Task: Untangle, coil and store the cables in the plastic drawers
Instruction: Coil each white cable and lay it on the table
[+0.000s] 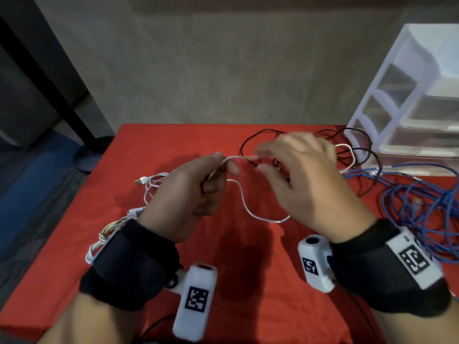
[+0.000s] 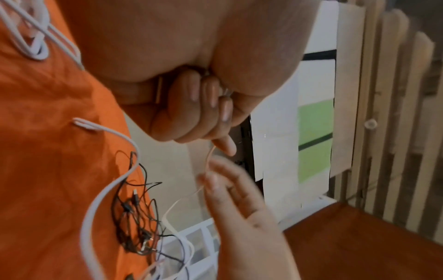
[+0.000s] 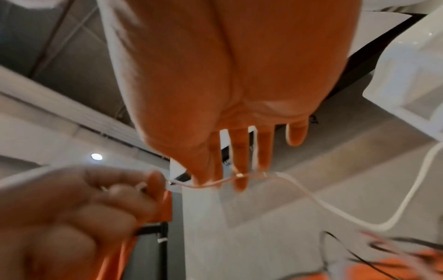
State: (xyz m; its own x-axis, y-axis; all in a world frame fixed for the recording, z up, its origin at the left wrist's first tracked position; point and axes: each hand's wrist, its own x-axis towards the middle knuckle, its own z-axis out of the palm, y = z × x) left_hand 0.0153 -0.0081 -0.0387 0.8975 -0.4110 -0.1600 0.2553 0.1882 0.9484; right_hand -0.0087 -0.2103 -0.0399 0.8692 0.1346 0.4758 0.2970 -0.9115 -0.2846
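Note:
A thin white cable (image 1: pixel 244 202) stretches between my hands above the red-covered table (image 1: pixel 248 256). My left hand (image 1: pixel 221 167) grips it in a fist, as the left wrist view shows with curled fingers (image 2: pixel 210 113). My right hand (image 1: pixel 263 157) is blurred, its fingers straight and spread; the cable (image 3: pixel 311 197) lies across those fingers (image 3: pixel 239 170) beside the thumb. From there it hangs in a loop down to the cloth. Behind my right hand lies a tangle of black cables (image 1: pixel 248 142). The white plastic drawers (image 1: pixel 402 95) stand at the back right.
A tangled blue cable (image 1: pixel 409 202) spreads over the right side of the table in front of the drawers. Another white USB cable (image 1: pixel 151 182) and a bundle of thin pale wires (image 1: pixel 109 232) lie at the left. The table's left edge drops to a dark floor.

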